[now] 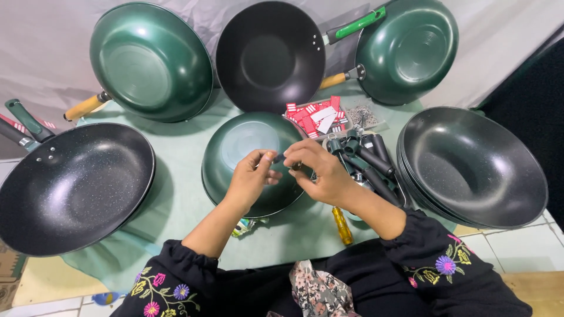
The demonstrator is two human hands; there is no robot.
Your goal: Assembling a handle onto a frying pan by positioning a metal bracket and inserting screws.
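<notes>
**Two hands pinched together over an upturned green pan**

Both hands meet above the small green pan [247,147] that lies bottom-up in the middle of the pale green cloth [182,199]. The left hand [249,176] has thumb and forefinger drawn tight together, the other fingers curled in loosely; whatever sits in that pinch is too small to make out. The right hand [320,173] is closed in much the same way, fingertips bunched and almost touching the left's, and something small and dark shows at its tips (a fitting or a screw, I cannot tell which). Neither hand rests on the pan; they hover just over its glossy, rounded underside.

Just beside the right hand lies a heap of dark handles [367,161], matte, tapered, with green collars. Behind them sits a shallow tray of red-and-white labels [314,117] and a scatter of small silvery metal bits [363,114]. A yellow-handled screwdriver [342,225] lies on the cloth under the right forearm.

Around the edge stand more pans: a speckled black one [70,188] at the left, flat and wide; a stack of smooth black bowls without handles [470,167] at the right; and three propped at the back, two shiny green [150,61] [408,50] and one black inside [270,56]. The sleeves are black with bright embroidered flowers.
</notes>
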